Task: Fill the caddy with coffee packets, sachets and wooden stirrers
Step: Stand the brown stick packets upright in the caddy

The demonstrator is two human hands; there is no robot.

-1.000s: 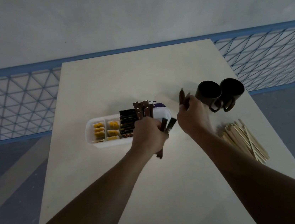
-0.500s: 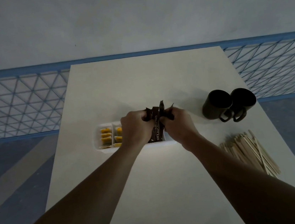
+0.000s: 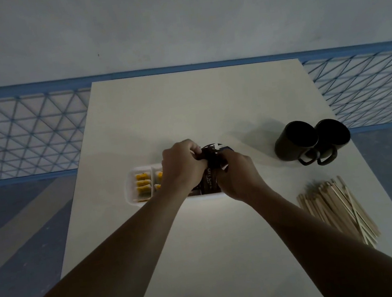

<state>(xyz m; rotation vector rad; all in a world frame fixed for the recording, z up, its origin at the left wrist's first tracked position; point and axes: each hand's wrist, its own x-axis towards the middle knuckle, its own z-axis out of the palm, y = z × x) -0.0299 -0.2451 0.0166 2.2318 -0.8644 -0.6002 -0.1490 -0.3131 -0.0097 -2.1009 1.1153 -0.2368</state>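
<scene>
Table: pale top (image 3: pixel 218 256), both forearms reaching out over it.
Stirrers: a loose heap of wooden stirrers (image 3: pixel 338 209) lies on the table to the right, well apart from the caddy and untouched.
Caddy: a white divided tray (image 3: pixel 129 193) just beyond the forearms, mostly covered by the hands.
Sachets: yellow sachets (image 3: pixel 143 183) stand in the left compartments — that part looks done.
Left hand: left hand (image 3: pixel 182 169) has its fingers curled round the top of a bundle of dark coffee packets (image 3: pixel 210 181).
Right hand: right hand (image 3: pixel 239 177) grips the same bundle from the other side, fingers folded in.
Packets: upright between the two hands, lower ends down in a compartment to the right of the sachets; whether they touch the bottom is hidden.
Progress: past the middle by my reckoning — packets being seated, stirrers all left to load.
Mugs: two dark mugs (image 3: pixel 312 141) touching, far right.
Beyond: blue mesh railing (image 3: pixel 23 135), grey wall.
</scene>
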